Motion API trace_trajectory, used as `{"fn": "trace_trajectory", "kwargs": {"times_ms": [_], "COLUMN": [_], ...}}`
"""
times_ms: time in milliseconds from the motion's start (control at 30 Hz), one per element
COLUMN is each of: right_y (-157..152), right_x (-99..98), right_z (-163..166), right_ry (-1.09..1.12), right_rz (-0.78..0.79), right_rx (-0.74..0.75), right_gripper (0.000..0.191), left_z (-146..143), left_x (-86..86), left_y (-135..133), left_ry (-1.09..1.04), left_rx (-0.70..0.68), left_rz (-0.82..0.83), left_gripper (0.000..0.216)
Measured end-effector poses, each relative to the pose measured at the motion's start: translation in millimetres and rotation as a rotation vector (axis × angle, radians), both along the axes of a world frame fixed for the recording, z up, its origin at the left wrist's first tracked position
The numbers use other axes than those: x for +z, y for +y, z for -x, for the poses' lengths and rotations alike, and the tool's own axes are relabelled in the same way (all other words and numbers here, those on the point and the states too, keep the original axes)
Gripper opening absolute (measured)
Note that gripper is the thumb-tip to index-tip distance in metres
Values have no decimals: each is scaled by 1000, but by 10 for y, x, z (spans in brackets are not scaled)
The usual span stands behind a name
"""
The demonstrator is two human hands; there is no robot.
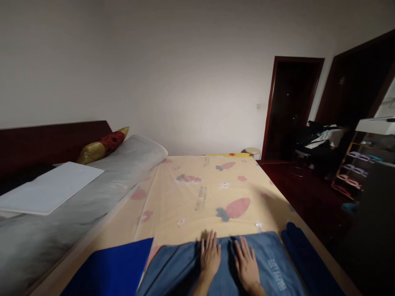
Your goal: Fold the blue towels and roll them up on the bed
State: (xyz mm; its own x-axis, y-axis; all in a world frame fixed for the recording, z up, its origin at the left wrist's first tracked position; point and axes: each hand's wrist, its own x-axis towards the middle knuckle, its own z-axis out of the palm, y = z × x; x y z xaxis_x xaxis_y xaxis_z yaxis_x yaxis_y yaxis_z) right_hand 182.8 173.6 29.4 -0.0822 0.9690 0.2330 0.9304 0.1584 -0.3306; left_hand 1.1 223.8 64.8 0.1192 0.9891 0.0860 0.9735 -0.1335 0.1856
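A slate-blue piece of fabric (182,263) with pale lettering near its right side lies spread on the bed at the bottom of the head view; I cannot tell whether it is a garment. My left hand (211,255) rests flat on its middle, with fingers stretched toward its far edge. To the right, my right hand (246,260) lies palm down on the same fabric, fingers extended and a little apart. Neither hand grips anything. The near part of the fabric runs out of the frame.
Under the fabric is a bed with a yellow patterned sheet (197,218). A bright blue flat piece (111,267) lies left and a dark blue folded cloth (308,259) right. Grey bedding (129,164), a white board (52,187) and a red-gold pillow (103,145) occupy the headboard side.
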Motion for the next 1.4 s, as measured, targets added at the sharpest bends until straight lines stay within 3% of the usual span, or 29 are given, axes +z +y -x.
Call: {"fn": "trace_trajectory", "kwargs": {"times_ms": [100,233,433,500,633,733,867,933,1000,1067,1133,1233,1333,1400], "right_y": [187,203,201,235,322,390,443,430,395,349,297,173,-30,-186], "right_x": [-235,-476,-276,-238,-327,-332,-130,-47,-19,-28,-49,-99,-206,-286], "right_z": [-187,-296,-300,-438,-841,-971,-570,-164,233,477,475,50,-586,-939], "right_ry": [-58,-95,-70,-70,-151,-212,-162,-68,7,41,57,55,5,-26], "right_rz": [63,73,131,119,137,177,217,196,206,248,262,219,181,149], "right_rx": [-237,-232,-210,-236,-365,-376,-462,-296,-41,58,96,133,-28,-135], "right_gripper": [60,61,64,66,65,62,61,58,55,55,56,56,59,61], "left_z": [225,355,386,493,820,972,786,533,265,89,93,503,1245,1738], "left_x": [-224,-433,-272,-263,-397,-392,-229,-230,-299,-364,-358,-246,-184,-196], "left_y": [57,31,186,147,-46,-58,71,69,15,-39,-61,-79,-206,-343], "left_ry": [42,56,20,19,135,197,186,170,107,36,0,33,172,203], "left_rx": [190,178,136,125,298,354,388,341,128,-66,-152,-119,192,278], "left_rz": [3,15,135,87,-104,26,134,50,20,94,171,168,74,80], "left_gripper": [57,58,62,65,63,65,66,60,56,55,55,54,56,59]}}
